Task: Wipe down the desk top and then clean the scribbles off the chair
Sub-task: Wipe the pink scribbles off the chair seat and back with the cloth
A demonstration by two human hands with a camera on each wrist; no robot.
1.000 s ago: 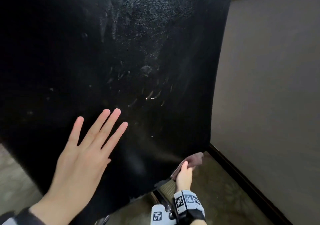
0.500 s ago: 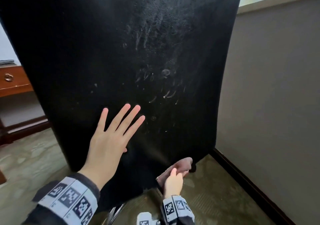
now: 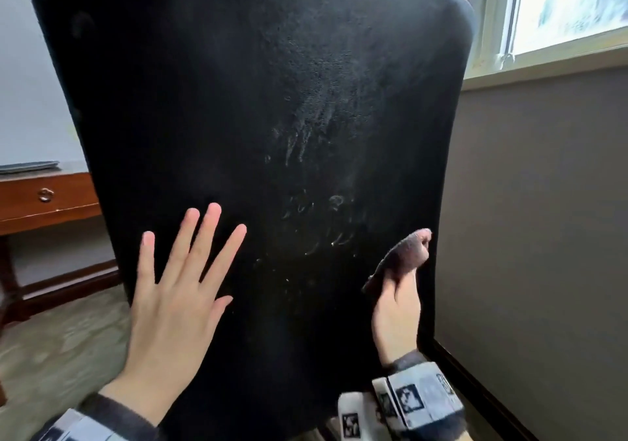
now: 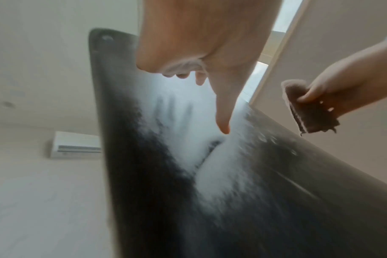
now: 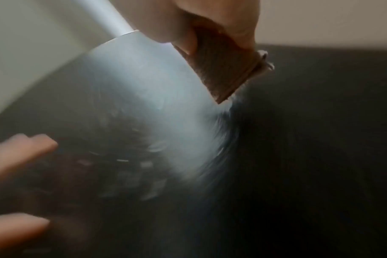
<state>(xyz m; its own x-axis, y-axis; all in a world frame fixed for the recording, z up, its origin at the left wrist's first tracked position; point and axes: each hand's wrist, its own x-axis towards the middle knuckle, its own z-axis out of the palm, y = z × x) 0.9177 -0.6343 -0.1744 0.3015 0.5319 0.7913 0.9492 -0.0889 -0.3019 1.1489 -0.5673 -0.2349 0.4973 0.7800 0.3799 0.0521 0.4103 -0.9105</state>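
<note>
Chair back (image 3: 210, 107), one black panel, is filling most of the head view and blocking the room behind it; pale scribbles (image 3: 316, 216) are showing on it just right of centre. Desk (image 3: 44, 199), one wooden piece with a ring-pull drawer, is peeking out at nine o'clock, and one window (image 3: 560, 9) is glowing at one o'clock. Left hand (image 3: 173, 304) is lying flat on the chair back at seven o'clock, fingers straight and spread. Right hand (image 3: 396, 308) is pinching one brown cloth (image 3: 404, 253) at four o'clock, beside the panel's right edge.
</note>
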